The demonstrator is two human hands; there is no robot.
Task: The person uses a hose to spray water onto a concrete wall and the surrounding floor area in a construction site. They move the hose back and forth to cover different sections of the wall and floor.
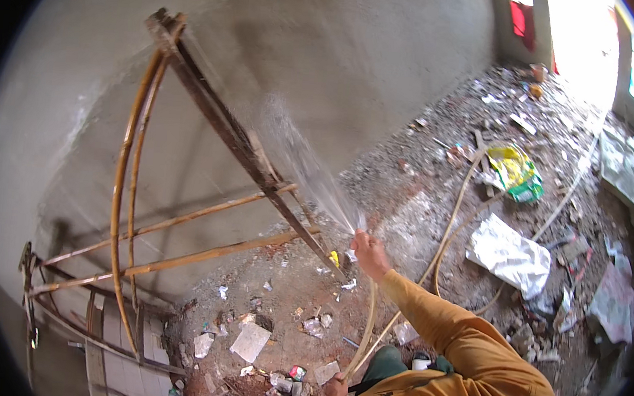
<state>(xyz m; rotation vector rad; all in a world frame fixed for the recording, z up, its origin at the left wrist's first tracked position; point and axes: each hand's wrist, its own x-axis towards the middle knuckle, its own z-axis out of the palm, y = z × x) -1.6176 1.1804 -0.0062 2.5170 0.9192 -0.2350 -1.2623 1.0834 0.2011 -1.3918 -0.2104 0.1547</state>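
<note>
My right hand is stretched forward, its fingers wrapped round the end of a pale hose. A fan of water shoots from the hose end toward the grey plastered wall, where a darker wet-looking area shows. Lower down, close to my body, my left hand is closed round the same hose. Left of the spray, a frame of bamboo poles and wooden boards leans by the wall, partly crossing in front of it.
Rubble and litter cover the floor. More hose loops lie to the right, near a yellow-green sack and a white sheet. A broken tile lies ahead of my left hand. A bright doorway stands at the far right.
</note>
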